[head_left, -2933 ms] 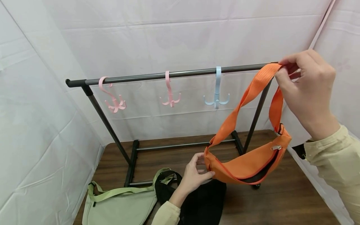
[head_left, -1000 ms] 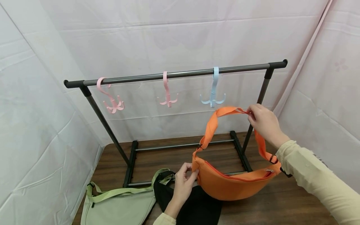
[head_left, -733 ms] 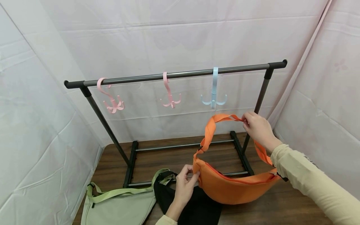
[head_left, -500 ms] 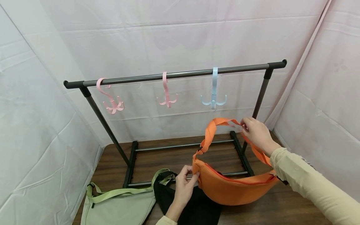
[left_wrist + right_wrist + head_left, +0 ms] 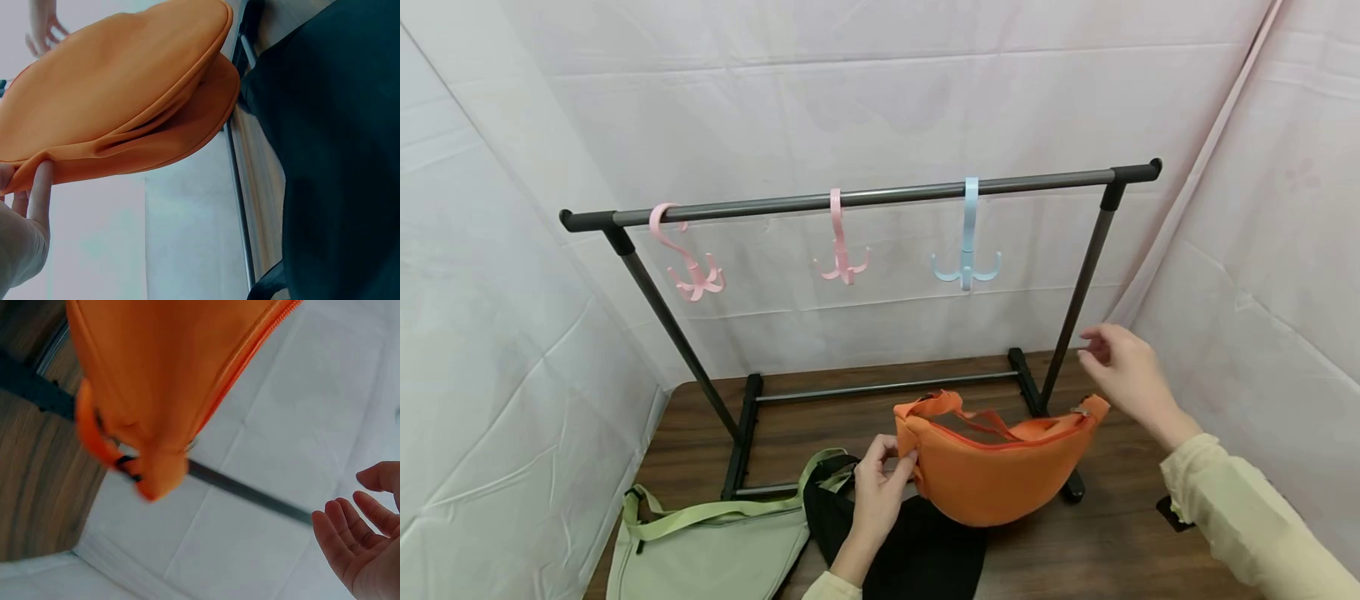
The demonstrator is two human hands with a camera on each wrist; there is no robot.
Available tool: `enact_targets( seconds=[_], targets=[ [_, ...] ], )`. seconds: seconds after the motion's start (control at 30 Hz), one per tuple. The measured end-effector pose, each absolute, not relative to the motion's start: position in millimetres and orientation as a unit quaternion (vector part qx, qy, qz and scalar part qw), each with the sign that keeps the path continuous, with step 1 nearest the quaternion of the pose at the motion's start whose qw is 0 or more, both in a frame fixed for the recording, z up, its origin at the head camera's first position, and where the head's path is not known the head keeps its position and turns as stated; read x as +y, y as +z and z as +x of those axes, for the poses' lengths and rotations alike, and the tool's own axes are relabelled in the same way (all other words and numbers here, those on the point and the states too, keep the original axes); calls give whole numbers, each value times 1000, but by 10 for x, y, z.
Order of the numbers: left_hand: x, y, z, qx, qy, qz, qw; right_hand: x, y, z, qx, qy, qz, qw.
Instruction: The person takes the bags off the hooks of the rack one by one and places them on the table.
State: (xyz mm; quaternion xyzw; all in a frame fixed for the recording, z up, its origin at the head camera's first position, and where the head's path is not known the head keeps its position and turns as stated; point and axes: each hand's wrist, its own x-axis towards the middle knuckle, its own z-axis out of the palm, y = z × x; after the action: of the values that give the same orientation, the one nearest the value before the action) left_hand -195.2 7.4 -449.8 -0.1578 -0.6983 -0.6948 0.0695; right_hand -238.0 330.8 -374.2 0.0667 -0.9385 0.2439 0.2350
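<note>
My left hand (image 5: pixel 877 492) pinches the left end of an orange waist bag (image 5: pixel 1000 475) between thumb and fingers, holding it up over the table. The bag's strap (image 5: pixel 988 423) has dropped down behind the zipped top edge. Just off the bag's right end, my right hand (image 5: pixel 1127 371) hangs with loosely bent fingers and holds nothing; the right wrist view shows its fingers (image 5: pixel 350 525) apart from the bag. Below the left hand lies a black bag (image 5: pixel 936 554), partly hidden by the hand and the orange bag. A light green bag (image 5: pixel 715 554) lies at its left.
A dark metal rack (image 5: pixel 895 196) stands behind on the wooden table (image 5: pixel 1135 533). From its bar hang a left pink hook (image 5: pixel 697 282), a middle pink hook (image 5: pixel 842 258) and a blue hook (image 5: pixel 967 250). White cloth walls (image 5: pixel 880 108) enclose the table.
The right hand has let go of the orange strap and moved off to the right. The strap has fallen from its raised loop. The left hand keeps its pinch on the bag.
</note>
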Motion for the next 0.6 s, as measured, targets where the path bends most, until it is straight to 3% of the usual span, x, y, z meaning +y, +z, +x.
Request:
enact_targets(
  seconds=[0.17, 0.33, 0.47, 0.6],
  targets=[
    [-13, -4450, -1994, -698, -692, -156, 93, 3577, -3948, -2244, -915, 340, 2, 219],
    [-96, -4381, -2030, -692, -697, -152, 112, 3776, -4548, -2190, -820, 555, -11, 141],
    [-132, -4319, -2042, -693, -697, -142, 121, 3650, -4926, -2143, -706, 705, 20, 67],
    [-134, -4274, -2050, -697, -693, -137, 123, 3388, -5008, -2092, -663, 748, 19, 19]
  ],
)
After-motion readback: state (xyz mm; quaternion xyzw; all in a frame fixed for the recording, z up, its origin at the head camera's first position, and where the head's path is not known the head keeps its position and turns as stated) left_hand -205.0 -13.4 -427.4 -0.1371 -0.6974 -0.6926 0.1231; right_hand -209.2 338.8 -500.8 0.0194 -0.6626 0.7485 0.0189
